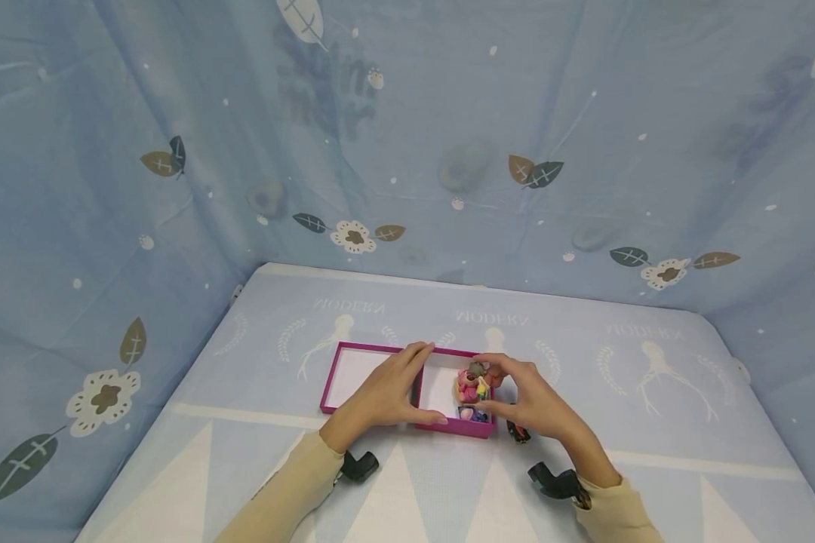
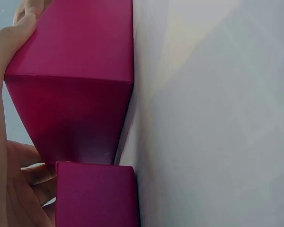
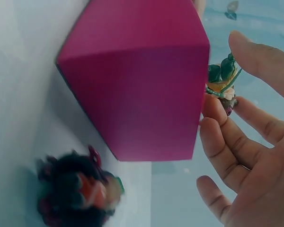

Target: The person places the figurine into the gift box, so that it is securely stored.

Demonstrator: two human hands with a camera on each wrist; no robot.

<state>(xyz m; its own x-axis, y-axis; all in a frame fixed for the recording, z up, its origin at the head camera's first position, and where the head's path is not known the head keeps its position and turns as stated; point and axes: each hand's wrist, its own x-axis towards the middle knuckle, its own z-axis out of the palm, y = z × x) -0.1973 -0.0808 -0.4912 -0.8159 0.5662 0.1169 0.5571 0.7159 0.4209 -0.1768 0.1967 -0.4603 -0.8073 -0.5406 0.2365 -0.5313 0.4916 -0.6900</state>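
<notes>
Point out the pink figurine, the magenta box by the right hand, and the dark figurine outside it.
Pink figurine [image 1: 466, 388], head view: its pink body.
Magenta box [image 3: 149, 106], right wrist view: outer side wall.
Dark figurine [image 3: 71, 189], right wrist view: middle of its blurred body.

With twelve o'clock pointing away from the person, a box [image 1: 440, 381] sits on the surface [image 1: 577, 362], a tray [image 1: 356, 371] just beside it at nine o'clock. Figurines [image 1: 469, 413] lie inside the box toward three o'clock. The left hand [image 1: 389, 387] spans the box's nine o'clock side; the right hand [image 1: 531, 396] reaches over its three o'clock rim, a small figurine [image 3: 222, 78] between its fingers. A loose figure [image 1: 519, 433] rests outside at four o'clock. Behind, at twelve, hangs a curtain [image 1: 421, 113].
</notes>
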